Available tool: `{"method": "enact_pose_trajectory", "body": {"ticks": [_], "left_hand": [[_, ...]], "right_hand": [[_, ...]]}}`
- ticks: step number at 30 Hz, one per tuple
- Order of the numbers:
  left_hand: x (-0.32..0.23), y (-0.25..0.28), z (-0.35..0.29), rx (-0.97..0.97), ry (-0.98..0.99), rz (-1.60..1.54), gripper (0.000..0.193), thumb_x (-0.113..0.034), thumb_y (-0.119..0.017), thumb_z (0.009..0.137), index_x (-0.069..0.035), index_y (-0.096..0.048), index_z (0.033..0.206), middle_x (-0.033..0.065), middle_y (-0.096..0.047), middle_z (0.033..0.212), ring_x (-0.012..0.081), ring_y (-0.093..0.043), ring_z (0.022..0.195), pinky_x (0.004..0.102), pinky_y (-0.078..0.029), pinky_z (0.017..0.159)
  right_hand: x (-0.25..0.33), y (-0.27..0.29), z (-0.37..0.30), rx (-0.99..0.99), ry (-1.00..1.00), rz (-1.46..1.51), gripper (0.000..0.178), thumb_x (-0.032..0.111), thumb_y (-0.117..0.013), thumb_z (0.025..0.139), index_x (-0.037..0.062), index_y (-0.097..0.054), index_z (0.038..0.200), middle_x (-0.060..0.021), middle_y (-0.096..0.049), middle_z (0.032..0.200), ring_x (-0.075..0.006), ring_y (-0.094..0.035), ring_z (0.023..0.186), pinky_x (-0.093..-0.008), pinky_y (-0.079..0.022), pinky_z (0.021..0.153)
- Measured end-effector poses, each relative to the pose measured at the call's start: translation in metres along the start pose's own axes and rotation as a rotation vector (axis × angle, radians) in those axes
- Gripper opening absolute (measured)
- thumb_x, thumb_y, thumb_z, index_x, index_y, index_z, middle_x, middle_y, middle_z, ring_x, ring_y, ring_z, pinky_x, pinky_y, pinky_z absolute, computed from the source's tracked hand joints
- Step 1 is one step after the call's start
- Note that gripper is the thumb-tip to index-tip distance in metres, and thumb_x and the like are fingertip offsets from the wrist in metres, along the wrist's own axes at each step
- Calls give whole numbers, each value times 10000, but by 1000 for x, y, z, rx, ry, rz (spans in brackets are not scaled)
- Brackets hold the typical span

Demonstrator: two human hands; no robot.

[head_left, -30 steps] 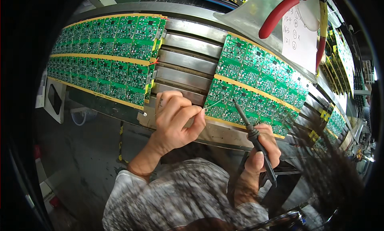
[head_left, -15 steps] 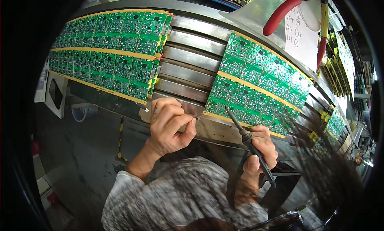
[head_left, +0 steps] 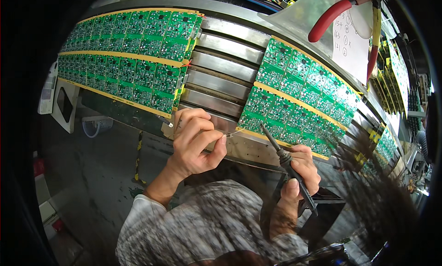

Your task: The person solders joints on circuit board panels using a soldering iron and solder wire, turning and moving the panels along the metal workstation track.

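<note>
My left hand [head_left: 195,141] is closed in a pinch on a thin solder wire [head_left: 234,133], which sticks out toward the near left corner of a green circuit board panel [head_left: 301,84]. In my right hand [head_left: 304,170] is a dark soldering iron [head_left: 284,156], held like a pen. Its tip points up and left, over the panel's near row beside the front strip. Whether the tip touches the board I cannot tell. Tan strips run along the panel's edges and middle. The panel lies across metal rails [head_left: 221,63].
Further left, more green panels [head_left: 133,63] lie stacked. Red-handled pliers [head_left: 331,19] hang at the upper right before a handwritten sheet [head_left: 348,47]. Another board [head_left: 386,144] sits at the far right. A phone [head_left: 64,102] and a white basket [head_left: 96,126] are at left. Blurred dark strands cross the lower right.
The whole view has shifted slightly, with the boards and pliers a little further right in the picture. Both hands keep nearly the same pose, wire and iron still held.
</note>
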State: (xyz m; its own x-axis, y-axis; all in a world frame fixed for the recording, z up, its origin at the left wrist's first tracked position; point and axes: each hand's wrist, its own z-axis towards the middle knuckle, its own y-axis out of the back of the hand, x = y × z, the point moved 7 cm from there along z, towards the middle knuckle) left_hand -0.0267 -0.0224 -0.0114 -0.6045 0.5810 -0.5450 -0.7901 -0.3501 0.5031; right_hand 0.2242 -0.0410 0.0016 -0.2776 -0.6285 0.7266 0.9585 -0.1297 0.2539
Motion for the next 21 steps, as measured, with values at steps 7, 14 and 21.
{"method": "enact_pose_trajectory", "body": {"ticks": [7,14,21], "left_hand": [[-2,-7,14,-4,10,7,118,-48,-763,779,-70,-680,860,57,-613,822,311,-636,869,433,-457,808],[-3,-23,26,42,116,-82,119,-40,-753,799,-51,-682,894,143,-724,1117,363,-692,1048,435,-475,900],[-17,-28,31,33,90,-118,128,-42,-756,809,-41,-674,907,214,-714,1226,372,-689,1095,443,-483,913]], "right_hand": [[-1,4,4,-15,26,-11,345,310,-630,956,-33,-663,972,-156,-673,744,-307,-677,689,-531,-563,818],[-5,12,7,-64,70,-16,340,303,-611,976,-30,-648,1034,-167,-675,769,-304,-669,693,-547,-561,829],[-8,25,5,-70,70,-15,427,367,-602,1005,-36,-644,1137,-180,-708,848,-311,-669,781,-575,-508,867]]}}
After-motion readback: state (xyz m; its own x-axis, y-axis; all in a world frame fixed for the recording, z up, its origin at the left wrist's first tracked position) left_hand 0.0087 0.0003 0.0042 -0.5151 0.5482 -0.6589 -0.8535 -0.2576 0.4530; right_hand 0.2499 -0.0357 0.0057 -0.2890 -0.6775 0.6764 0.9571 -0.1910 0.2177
